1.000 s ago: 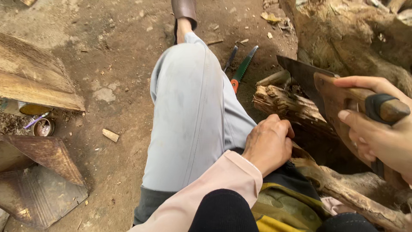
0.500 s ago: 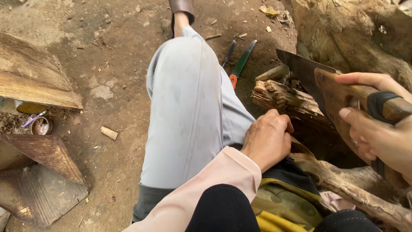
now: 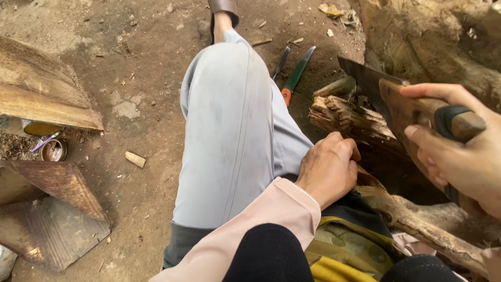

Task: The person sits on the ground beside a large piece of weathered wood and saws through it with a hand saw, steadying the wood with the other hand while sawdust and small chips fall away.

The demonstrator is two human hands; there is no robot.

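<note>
Right hand (image 3: 459,156) clenched around wooden-handled, dark-bladed saw (image 3: 396,102) over splintered brown log (image 3: 349,117); left hand (image 3: 329,167), fingers curled, rests against grey trouser leg (image 3: 235,130).

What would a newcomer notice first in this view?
Probably the broad chopping knife gripped in the right hand at right, its blade over a splintered log. The left hand rests beside the grey trouser leg at centre, and a green-bladed saw lies on the dirt beyond.
</note>
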